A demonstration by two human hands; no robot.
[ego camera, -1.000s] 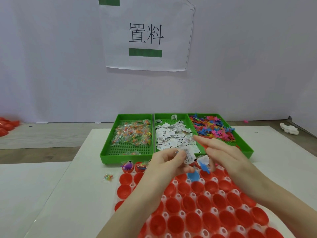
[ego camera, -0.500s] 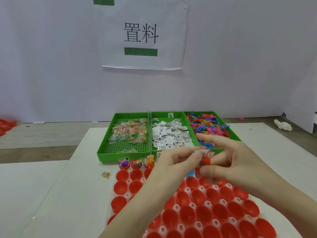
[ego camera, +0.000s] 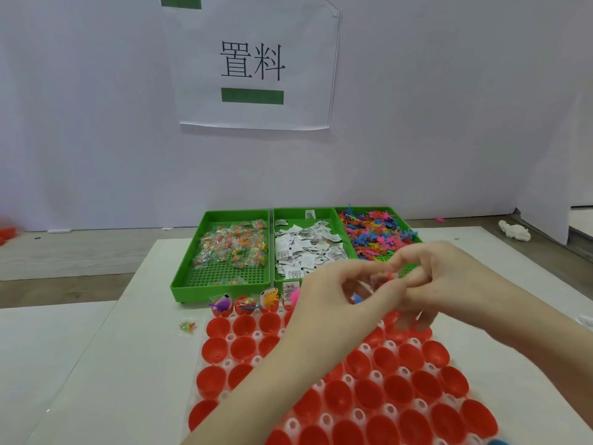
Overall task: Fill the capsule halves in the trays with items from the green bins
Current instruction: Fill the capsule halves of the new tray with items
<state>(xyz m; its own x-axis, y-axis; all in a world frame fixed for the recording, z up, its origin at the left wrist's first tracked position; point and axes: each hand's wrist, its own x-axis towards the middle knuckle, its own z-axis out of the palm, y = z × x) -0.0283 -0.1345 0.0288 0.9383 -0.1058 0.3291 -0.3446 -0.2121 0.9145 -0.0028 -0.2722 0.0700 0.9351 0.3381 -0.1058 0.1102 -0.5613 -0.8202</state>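
A white tray [ego camera: 292, 423] of open red capsule halves [ego camera: 398, 391] lies in front of me. Several halves in its far row [ego camera: 247, 305] hold small items. Behind it stand three green bins: clear packets of beads [ego camera: 231, 248], white paper slips [ego camera: 305, 248] and coloured plastic figures [ego camera: 375, 232]. My hands meet above the tray's far edge. My right hand [ego camera: 449, 277] pinches a small orange-red figure [ego camera: 389, 275]. My left hand [ego camera: 333, 303] pinches a pale paper slip [ego camera: 373, 280] against it, blurred. A blue piece [ego camera: 357, 298] shows beneath the fingers.
A loose bead packet [ego camera: 187, 326] lies on the white table, left of the tray. A white toy figure [ego camera: 515, 231] lies on the floor at the far right. Red capsule parts [ego camera: 6, 232] sit at the far left. A paper sign [ego camera: 253, 62] hangs on the wall.
Both hands rose from the tray and came together. The right hand now holds an orange-red figure where a blue one was seen a second ago. The camera tilted up slightly.
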